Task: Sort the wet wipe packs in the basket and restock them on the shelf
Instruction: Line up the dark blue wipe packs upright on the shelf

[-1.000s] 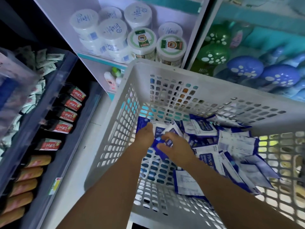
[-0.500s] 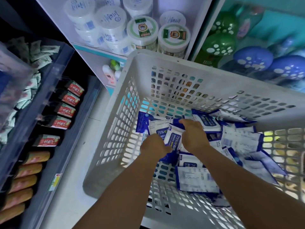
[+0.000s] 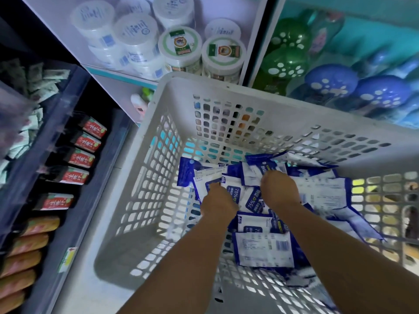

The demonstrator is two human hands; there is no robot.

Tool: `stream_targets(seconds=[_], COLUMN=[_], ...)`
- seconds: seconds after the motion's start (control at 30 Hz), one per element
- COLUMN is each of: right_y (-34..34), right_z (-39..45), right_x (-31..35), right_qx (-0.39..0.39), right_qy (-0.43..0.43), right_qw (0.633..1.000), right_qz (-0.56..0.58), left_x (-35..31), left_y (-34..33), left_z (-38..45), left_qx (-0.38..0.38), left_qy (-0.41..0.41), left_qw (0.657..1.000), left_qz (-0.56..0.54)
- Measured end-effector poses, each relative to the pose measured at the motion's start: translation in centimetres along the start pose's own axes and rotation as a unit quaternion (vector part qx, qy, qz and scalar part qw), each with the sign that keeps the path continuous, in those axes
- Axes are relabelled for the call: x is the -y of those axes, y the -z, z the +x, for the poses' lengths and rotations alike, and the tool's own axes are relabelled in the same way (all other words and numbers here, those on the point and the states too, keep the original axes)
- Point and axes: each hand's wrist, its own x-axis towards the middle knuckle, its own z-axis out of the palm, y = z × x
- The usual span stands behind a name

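White plastic basket [image 3: 226, 87] fills the centre of the frame, perforated walls, wet wipe packs [image 3: 263, 248] heaped blue-and-white along its floor toward the right and far side. Both hands are down in the pile. Left hand [image 3: 218, 200] sits mid-frame with fingers curled over a small bunch of packs, seems to be gripping them, though the fingertips are hidden under the knuckles. Right hand [image 3: 280, 189] just beside it, fingers bent down onto packs further back; pinching or only pressing, cannot tell. Shelf [image 3: 118, 74] with round white tubs [image 3: 136, 30] at upper left, nothing restocked from this view.

Step looks like gathering and squaring packs into a stack. To do it well: turn all packs the same face up, align edges against the left palm, feed one at a time with the right, don't grab a loose handful because slick film slides apart.
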Motion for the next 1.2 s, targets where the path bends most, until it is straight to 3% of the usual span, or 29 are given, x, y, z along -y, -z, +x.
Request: stream_targets(seconds=[0.1,0.27,0.4,0.5,0.57,0.63,0.73,0.8,0.87,0.93,1.0,1.07,1.2], right_y=[-0.7,-1.7,0.3,0.7,-0.7,-1.8,-2.6,-2.6,-2.3,-1.2,-0.4,-0.2,-0.1], right_z=[0.4,0.3,-0.2,-1.2,-1.3,-1.3,-1.1,-0.6,-0.3,-0.3,0.3,1.6,4.5], right_x=[-0.1,-1.1,-1.7,-0.7,-0.1,0.6,1.4,1.7,1.9,2.2,2.9,3.5,2.3], right_qx=[-0.005,-0.021,-0.071,-0.156,-0.199,-0.181,-0.125,-0.091,-0.035,-0.006,-0.008,-0.025,0.051], right_qy=[-0.014,0.022,0.05,0.183,0.291,0.356,0.412,0.432,0.45,0.417,0.324,0.236,0.119], right_qw=[1.0,0.998,0.996,0.963,0.932,0.916,0.903,0.897,0.891,0.908,0.941,0.968,0.99], right_qz=[0.026,-0.057,0.002,0.125,0.088,0.029,0.0,-0.033,-0.042,0.033,0.092,0.081,0.053], left_x=[-0.3,0.3,1.9,2.8,2.9,2.9,3.4,3.8,3.9,3.2,2.2,1.5,0.6], left_y=[-1.2,1.2,4.7,5.5,6.3,7.2,8.2,8.5,8.3,8.2,8.0,7.7,6.6], left_z=[-0.2,0.2,1.9,2.9,2.7,2.6,2.5,2.8,3.5,4.0,4.6,5.6,6.5], left_qx=[-0.046,-0.092,-0.114,-0.14,-0.15,-0.121,-0.082,-0.076,-0.039,-0.013,-0.004,0.009,0.047], left_qy=[0.015,-0.083,-0.135,-0.153,-0.143,-0.11,-0.095,-0.156,-0.21,-0.242,-0.245,-0.242,-0.221], left_qw=[0.999,0.974,0.936,0.935,0.963,0.985,0.987,0.984,0.964,0.925,0.903,0.879,0.854], left_qz=[-0.01,0.192,0.306,0.288,0.172,0.045,-0.097,-0.035,0.157,0.294,0.354,0.411,0.468])
